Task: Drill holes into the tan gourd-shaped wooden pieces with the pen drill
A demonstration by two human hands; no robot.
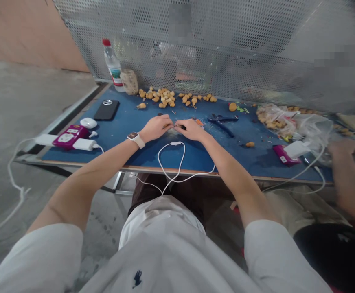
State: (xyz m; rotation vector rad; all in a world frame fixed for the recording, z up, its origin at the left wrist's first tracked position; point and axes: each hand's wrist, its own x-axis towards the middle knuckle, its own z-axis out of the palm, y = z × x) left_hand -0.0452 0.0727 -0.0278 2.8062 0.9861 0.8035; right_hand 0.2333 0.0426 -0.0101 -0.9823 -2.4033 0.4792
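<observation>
My left hand [157, 127], with a white watch [136, 139] on its wrist, is closed in a pinch over the middle of the blue table. Facing it, my right hand [191, 129] is also pinched, its fingertips nearly meeting the left ones. Small brown and dark bits show at the fingertips of both hands, too small to name. Just right of my right hand lie an orange scrap [199, 122] and blue-handled pliers [224, 124]. A white cable [175, 143] loops on the table just below my hands.
Several small tan round lumps [165, 97] lie along the back, near a bottle [113, 67] and jar [129, 82]. A phone [106, 110] and purple power block [70, 136] sit left. Right are a plastic bag [312, 128], another purple block [285, 155] and a co-worker's arm [350, 175].
</observation>
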